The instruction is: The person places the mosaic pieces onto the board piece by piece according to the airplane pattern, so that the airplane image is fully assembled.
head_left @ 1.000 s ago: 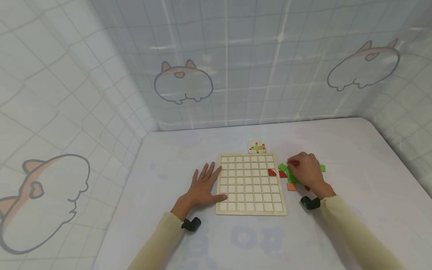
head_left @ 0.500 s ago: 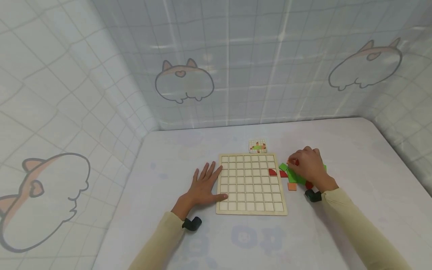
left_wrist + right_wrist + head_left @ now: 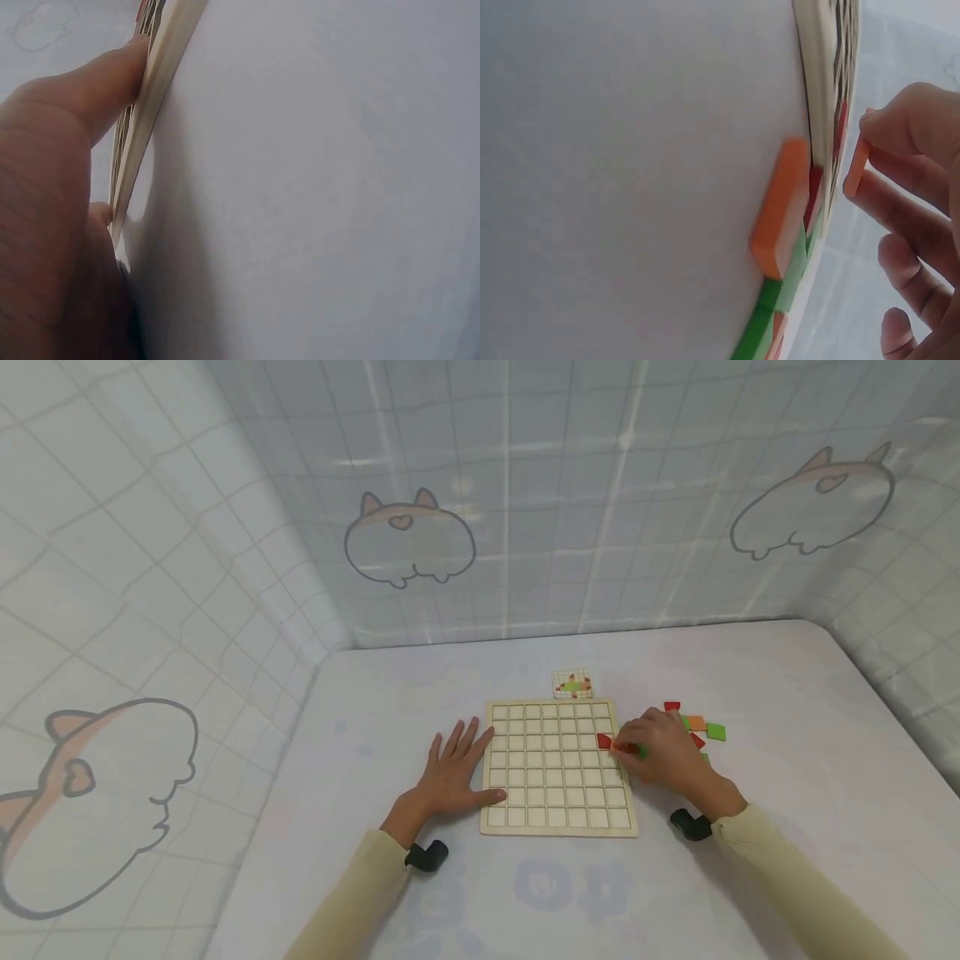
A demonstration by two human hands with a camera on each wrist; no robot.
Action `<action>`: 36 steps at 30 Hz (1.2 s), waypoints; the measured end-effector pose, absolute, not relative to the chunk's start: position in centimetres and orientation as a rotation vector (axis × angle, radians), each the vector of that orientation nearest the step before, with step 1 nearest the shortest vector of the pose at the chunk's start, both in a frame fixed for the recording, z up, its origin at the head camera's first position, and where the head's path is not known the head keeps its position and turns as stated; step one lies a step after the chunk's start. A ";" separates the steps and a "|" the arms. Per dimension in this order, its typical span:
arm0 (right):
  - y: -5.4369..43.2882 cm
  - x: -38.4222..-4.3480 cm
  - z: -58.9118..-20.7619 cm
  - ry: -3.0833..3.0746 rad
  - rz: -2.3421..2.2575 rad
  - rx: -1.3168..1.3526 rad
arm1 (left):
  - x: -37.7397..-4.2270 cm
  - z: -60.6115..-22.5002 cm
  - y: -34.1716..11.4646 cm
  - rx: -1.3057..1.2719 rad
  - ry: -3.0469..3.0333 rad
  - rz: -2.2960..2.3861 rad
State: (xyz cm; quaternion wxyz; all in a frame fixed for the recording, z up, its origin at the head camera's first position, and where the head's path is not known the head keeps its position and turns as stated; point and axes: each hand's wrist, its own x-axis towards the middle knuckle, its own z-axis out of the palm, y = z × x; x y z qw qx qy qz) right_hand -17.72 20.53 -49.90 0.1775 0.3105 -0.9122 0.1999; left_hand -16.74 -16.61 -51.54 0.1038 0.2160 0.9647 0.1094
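My right hand [image 3: 666,755] pinches an orange tile [image 3: 859,161] between thumb and fingertips, at the right edge of a square wooden grid board [image 3: 553,768]. Beside those fingertips a red quarter-round tile [image 3: 603,742] lies in a cell of the board's right column. My left hand [image 3: 448,783] is spread flat at the board's left side. Its thumb [image 3: 112,82] lies over the board's edge, and a fingertip touches the same edge farther up. Part of the loose tile pile is hidden under my right hand.
Loose tiles lie right of the board: a red one [image 3: 672,706], an orange square [image 3: 697,723], a green one [image 3: 716,732] and several more. A small pattern card [image 3: 572,683] sits behind the board. A patterned curtain [image 3: 540,527] surrounds the table's back and sides.
My right hand has moved left and slightly down from the tile pile to the board's right edge, carrying the orange tile. More of the pile shows now. The left hand stays in place.
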 end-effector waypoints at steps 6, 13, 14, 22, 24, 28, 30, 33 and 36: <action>20.0 -16.9 -50.2 -2.568 0.503 0.943 | -16.8 -51.5 -16.6 0.645 2.846 0.331; 19.8 -16.7 -50.2 -2.598 0.501 1.011 | -16.8 -51.6 -16.6 0.647 2.855 0.320; 19.8 -16.7 -50.2 -2.598 0.502 1.023 | -16.8 -51.7 -16.6 0.649 2.856 0.320; 20.2 -17.1 -50.4 -2.602 0.507 1.043 | -16.7 -51.6 -16.6 0.659 2.867 0.341; 20.2 -17.1 -50.4 -2.608 0.516 1.034 | -16.7 -51.6 -16.6 0.661 2.865 0.343; 20.5 -17.1 -50.3 -2.660 0.578 0.964 | -16.7 -51.5 -16.5 0.656 2.865 0.334; 20.8 -17.3 -50.2 -2.704 0.598 0.911 | -16.7 -51.5 -16.5 0.654 2.869 0.336; 21.1 -17.5 -50.1 -2.781 0.568 0.834 | -16.7 -51.6 -16.5 0.649 2.870 0.334; 21.4 -17.7 -50.1 -2.803 0.527 0.801 | -16.8 -51.6 -16.5 0.647 2.868 0.339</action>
